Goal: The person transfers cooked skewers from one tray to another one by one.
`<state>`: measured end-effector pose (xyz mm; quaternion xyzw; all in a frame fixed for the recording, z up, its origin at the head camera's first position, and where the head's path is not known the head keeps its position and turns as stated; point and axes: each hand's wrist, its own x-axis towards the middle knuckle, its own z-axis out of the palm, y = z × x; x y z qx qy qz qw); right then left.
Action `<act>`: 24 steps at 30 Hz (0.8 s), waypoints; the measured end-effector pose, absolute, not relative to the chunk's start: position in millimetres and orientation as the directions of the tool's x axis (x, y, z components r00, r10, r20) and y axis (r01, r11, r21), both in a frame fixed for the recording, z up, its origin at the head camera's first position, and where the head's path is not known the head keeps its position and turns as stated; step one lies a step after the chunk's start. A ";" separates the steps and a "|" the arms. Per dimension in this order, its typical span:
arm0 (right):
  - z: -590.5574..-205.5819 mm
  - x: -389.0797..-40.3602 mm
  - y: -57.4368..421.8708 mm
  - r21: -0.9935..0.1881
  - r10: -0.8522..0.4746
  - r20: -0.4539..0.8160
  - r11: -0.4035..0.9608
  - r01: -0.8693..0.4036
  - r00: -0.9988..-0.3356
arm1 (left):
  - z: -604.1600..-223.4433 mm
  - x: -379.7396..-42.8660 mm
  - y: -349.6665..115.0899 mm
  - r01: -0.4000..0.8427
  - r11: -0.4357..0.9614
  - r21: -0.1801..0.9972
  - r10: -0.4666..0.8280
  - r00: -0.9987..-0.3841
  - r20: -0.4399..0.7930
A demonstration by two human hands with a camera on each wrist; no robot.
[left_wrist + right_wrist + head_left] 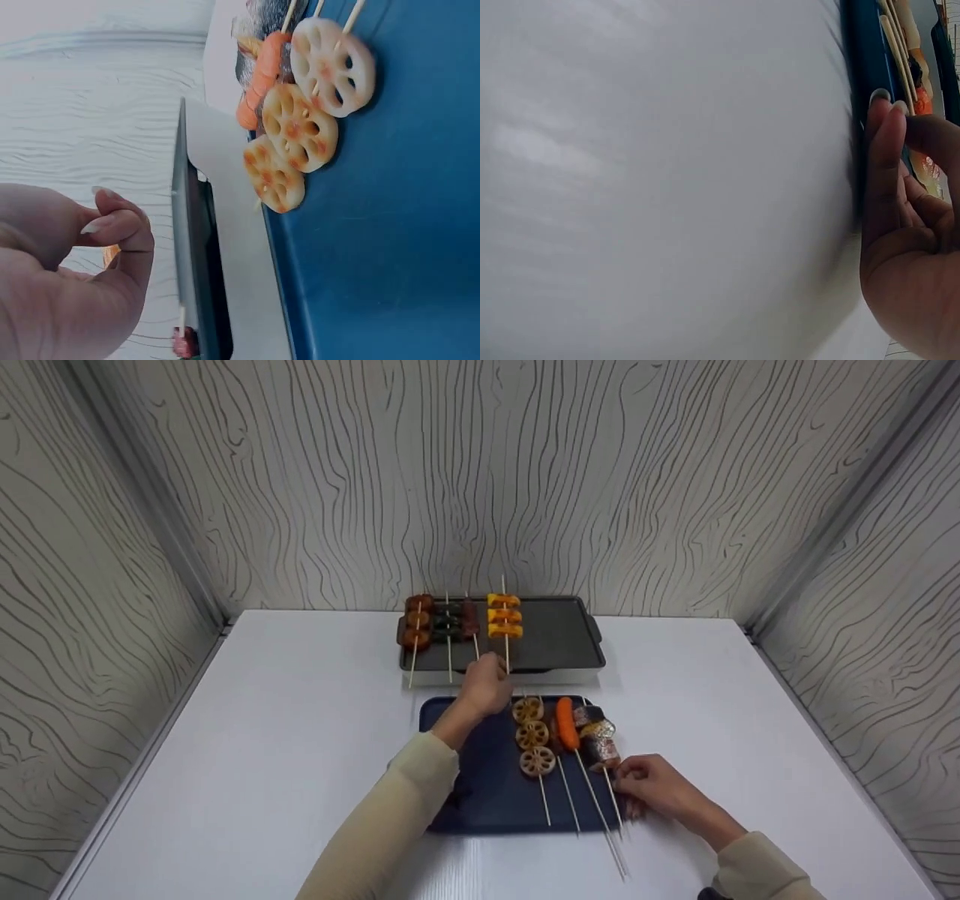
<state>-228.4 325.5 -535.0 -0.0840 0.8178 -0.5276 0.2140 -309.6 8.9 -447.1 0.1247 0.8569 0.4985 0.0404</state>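
My left hand [486,684] pinches the lower stick of a skewer of yellow-orange slices [505,616] over the black grill plate [555,634]. In the left wrist view my left hand [90,270] has curled fingers, hiding most of that skewer. My right hand [656,786], fingers bent, is at the right edge of the blue tray [487,780], beside the stick of a skewer of silvery-skinned pieces [600,746]. Whether it grips the stick or the rim is unclear. In the right wrist view its fingertips [889,112] meet near the sticks.
Lotus-root slices [533,734], an orange sausage skewer [567,724] and a partly covered dark skewer lie on the tray. On the plate's left are skewers of brown rounds [418,620], dark green pieces [448,621] and reddish meat [470,619]. Patterned walls enclose the white table [300,735].
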 end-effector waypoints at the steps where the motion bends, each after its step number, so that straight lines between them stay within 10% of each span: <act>1: -535.1 -228.5 325.6 -0.899 -0.363 -0.258 0.431 0.084 -0.895 | -445.5 -305.6 7.6 0.180 0.469 0.865 0.257 -0.964 0.062; 24: -534.3 -228.5 325.7 -0.891 -0.353 -0.265 0.446 0.087 -0.897 | -464.7 -226.3 -8.5 0.249 0.392 0.886 0.366 -0.925 0.098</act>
